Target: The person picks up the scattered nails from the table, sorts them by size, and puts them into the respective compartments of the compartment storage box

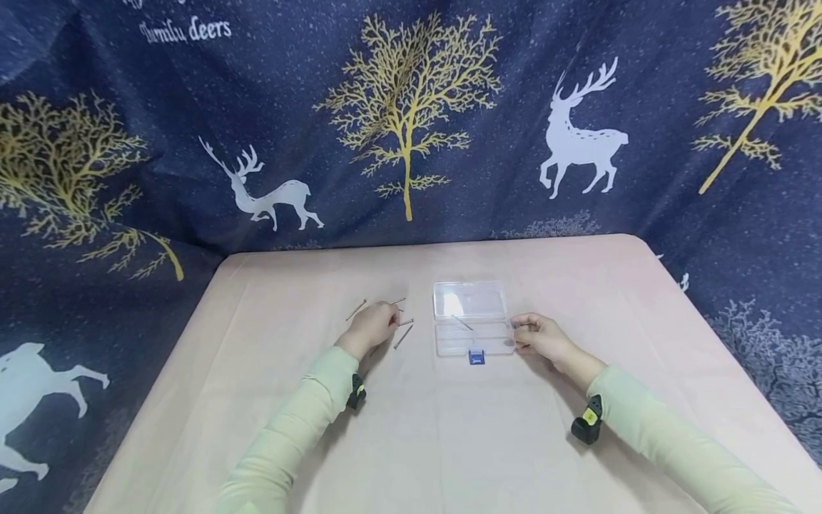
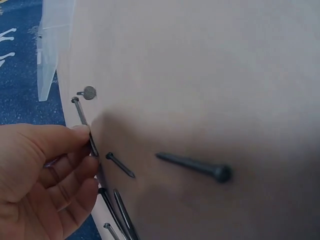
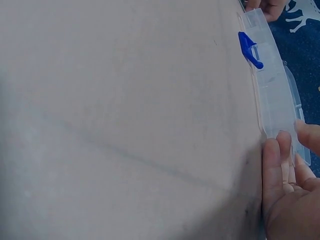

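Note:
My left hand (image 1: 372, 326) pinches a nail (image 2: 81, 111) between thumb and fingertips, its head end sticking out past them. Loose nails lie around that hand: a dark one (image 2: 190, 166) beside it, a shorter one (image 2: 120, 164) below the fingertips, and another (image 1: 403, 337) to its right in the head view. To the right stands a clear plastic box (image 1: 449, 348), its lid (image 1: 472, 298) raised at the back and a blue latch (image 1: 476, 357) at the front. A nail (image 1: 461, 323) lies inside the box. My right hand (image 1: 542, 339) holds the box's right end, fingertips against its side wall.
A pale pink cloth (image 1: 411, 442) covers the table. Behind it hangs a dark blue curtain (image 1: 449, 200) with deer and tree prints. Another nail (image 1: 356, 309) lies behind my left hand, on the left.

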Demonstrator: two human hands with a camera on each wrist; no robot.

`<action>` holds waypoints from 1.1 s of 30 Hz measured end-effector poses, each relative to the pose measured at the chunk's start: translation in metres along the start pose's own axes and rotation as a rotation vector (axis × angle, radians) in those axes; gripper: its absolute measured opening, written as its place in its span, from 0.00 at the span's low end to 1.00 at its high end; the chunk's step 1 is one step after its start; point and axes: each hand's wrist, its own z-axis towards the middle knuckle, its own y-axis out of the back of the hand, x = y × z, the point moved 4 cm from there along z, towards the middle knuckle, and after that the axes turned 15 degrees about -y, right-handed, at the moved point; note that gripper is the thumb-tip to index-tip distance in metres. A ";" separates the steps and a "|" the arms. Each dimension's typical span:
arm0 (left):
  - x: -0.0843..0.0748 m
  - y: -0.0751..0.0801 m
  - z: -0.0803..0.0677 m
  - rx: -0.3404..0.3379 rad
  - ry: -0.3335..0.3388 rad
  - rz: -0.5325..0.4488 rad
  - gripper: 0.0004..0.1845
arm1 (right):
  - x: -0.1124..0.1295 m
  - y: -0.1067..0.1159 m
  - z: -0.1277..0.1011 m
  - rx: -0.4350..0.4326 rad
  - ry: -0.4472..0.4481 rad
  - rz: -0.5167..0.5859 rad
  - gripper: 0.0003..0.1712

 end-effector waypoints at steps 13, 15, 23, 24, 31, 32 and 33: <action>-0.004 -0.005 0.004 0.078 -0.102 0.180 0.07 | 0.001 0.001 -0.001 -0.017 -0.011 -0.014 0.27; -0.004 -0.006 0.003 0.096 -0.108 0.202 0.10 | 0.001 0.000 -0.001 -0.017 -0.011 -0.013 0.27; -0.005 0.001 0.001 0.050 -0.127 0.248 0.11 | 0.003 -0.001 -0.001 -0.009 -0.007 -0.037 0.28; -0.005 0.003 0.001 0.030 -0.130 0.239 0.10 | 0.003 -0.001 -0.001 -0.010 -0.008 -0.040 0.28; -0.005 0.016 -0.001 -0.150 -0.143 0.055 0.02 | 0.003 -0.001 0.000 -0.023 -0.013 -0.063 0.27; -0.004 0.017 -0.001 -0.163 -0.138 0.032 0.02 | 0.003 -0.001 0.001 -0.025 -0.013 -0.063 0.27; -0.004 0.017 -0.002 -0.169 -0.128 0.010 0.02 | 0.003 -0.001 0.001 -0.026 -0.014 -0.064 0.27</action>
